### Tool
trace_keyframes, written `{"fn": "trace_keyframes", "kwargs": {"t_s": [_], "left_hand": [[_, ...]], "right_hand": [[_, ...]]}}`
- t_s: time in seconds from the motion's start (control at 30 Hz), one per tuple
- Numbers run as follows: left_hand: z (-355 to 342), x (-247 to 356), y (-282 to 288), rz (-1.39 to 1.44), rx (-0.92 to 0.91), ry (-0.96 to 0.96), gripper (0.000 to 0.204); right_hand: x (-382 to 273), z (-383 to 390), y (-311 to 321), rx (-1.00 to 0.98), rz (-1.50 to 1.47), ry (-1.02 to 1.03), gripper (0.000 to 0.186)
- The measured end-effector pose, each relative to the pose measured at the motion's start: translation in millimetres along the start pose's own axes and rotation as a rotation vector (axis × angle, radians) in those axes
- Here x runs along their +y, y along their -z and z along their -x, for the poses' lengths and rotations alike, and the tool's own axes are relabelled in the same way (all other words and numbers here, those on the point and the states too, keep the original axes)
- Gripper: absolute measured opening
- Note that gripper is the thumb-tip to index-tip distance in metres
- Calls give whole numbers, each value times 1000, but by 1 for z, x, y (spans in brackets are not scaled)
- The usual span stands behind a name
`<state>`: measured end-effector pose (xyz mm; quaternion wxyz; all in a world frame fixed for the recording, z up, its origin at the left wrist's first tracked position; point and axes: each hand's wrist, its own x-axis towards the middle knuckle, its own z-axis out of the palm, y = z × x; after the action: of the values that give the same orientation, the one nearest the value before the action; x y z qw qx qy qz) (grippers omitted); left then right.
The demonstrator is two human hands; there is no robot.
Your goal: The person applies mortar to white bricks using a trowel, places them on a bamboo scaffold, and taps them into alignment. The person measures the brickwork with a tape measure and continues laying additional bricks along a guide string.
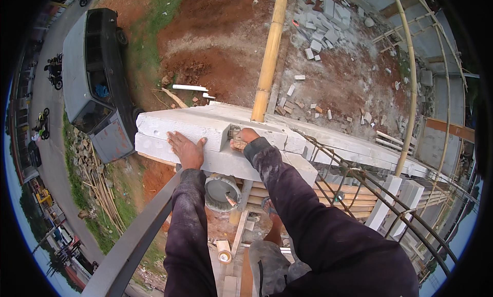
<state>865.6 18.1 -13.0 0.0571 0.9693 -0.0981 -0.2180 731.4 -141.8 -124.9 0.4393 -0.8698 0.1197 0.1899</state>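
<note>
My left hand (187,150) lies spread against the side of a white lightweight block (179,126) on top of the wall. Just to the right, my right hand (245,138) has its fingers curled at the upright gap beside that block's end. What they hold is small and mostly hidden, so I cannot name it. Another white block (231,162) runs under both hands. Below the wall stands a round bucket (208,194) of grey mortar, with a tool's handle (230,199) sticking out of it.
A bamboo pole (270,53) rises behind the wall. Steel reinforcing bars (380,194) cross at the right, and a grey metal beam (136,240) slants along my left arm. A parked van (84,115) stands below at the left. Broken blocks (323,32) are heaped beyond the wall.
</note>
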Motion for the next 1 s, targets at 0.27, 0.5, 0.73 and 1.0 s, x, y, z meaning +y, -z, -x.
{"fn": "trace_keyframes", "kwargs": {"t_s": [0.27,0.5,0.73,1.0], "left_hand": [[-2,0,-2,7,0,-3,107],[-5,-4,-5,-3,-7,-4,108],[-5,-6,-7,4,-2,-12,106],[-3,-1,-2,23,-7,-7,107]], "right_hand": [[29,-30,-40,35,24,-158,30],[-17,-14,35,160,-421,-586,51],[-15,-69,91,-336,-299,-548,35],[-15,-74,85,-247,-329,-468,30]]}}
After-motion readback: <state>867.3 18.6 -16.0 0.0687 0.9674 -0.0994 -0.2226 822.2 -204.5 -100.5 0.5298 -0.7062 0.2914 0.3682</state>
